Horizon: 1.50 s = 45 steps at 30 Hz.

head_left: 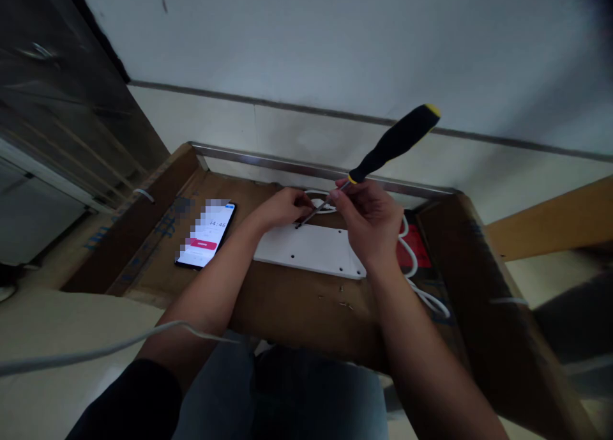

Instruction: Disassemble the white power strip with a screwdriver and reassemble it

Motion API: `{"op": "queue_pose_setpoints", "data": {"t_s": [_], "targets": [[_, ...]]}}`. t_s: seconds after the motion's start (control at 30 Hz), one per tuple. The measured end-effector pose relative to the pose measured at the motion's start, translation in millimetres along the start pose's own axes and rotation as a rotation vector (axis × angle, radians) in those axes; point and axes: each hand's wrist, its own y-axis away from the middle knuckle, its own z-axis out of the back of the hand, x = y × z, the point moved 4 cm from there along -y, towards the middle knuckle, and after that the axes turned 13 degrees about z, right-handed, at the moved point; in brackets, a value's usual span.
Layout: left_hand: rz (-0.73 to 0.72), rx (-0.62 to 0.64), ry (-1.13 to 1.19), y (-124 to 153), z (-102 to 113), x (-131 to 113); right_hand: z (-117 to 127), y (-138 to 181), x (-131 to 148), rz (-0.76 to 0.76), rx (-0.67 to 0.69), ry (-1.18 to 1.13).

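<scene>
The right hand (376, 220) pinches the shaft of a screwdriver (393, 146) just below its black handle with yellow trim, which slants up beyond the fingers and bears no mark that can be read. The tip comes down at a hole near the far edge of a plain white panel (316, 251), which lies between and below the hands. The left hand (285, 209) has its fingers curled beside the tip; whether they grasp anything, I cannot tell. Nearer the body than both hands, small screws (341, 304) lie on the cardboard (287, 306). Left of the left forearm, a phone (211, 235) shows digits ending "4:46" above a red button too small to read, part of it pixelated; blue lettering (165, 225) beside it is illegible. Right of the right hand, a white cord (406, 235) loops past a red item (417, 245).
</scene>
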Motion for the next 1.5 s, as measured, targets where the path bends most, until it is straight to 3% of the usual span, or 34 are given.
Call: {"op": "queue_pose_setpoints", "data": {"t_s": [0.2,0.43,0.6,0.8,0.93,1.07,1.17,1.37,1.5], "targets": [[0.032,0.052,0.101,5,-1,-5,-2,0,5,0.040,-0.004,0.012],[-0.018,0.060,0.079,4,-2,-2,-5,3,11,0.054,0.109,0.055],[-0.120,0.073,0.217,0,0,-5,-10,9,10,0.082,0.120,0.073],[-0.260,-0.059,0.522,9,15,-22,-21,12,4,0.085,0.095,0.050],[-0.382,0.063,0.541,28,14,-37,-27,11,4,0.084,0.094,0.049],[-0.418,0.083,0.513,38,14,-40,-31,11,4,0.071,0.115,0.040],[-0.430,0.032,0.572,37,16,-38,-33,9,4,0.059,0.157,0.032],[-0.335,-0.226,0.468,35,21,-36,-34,6,7,0.062,0.236,0.028],[-0.374,-0.285,0.489,33,23,-35,-32,8,6,0.084,0.255,0.060]]}}
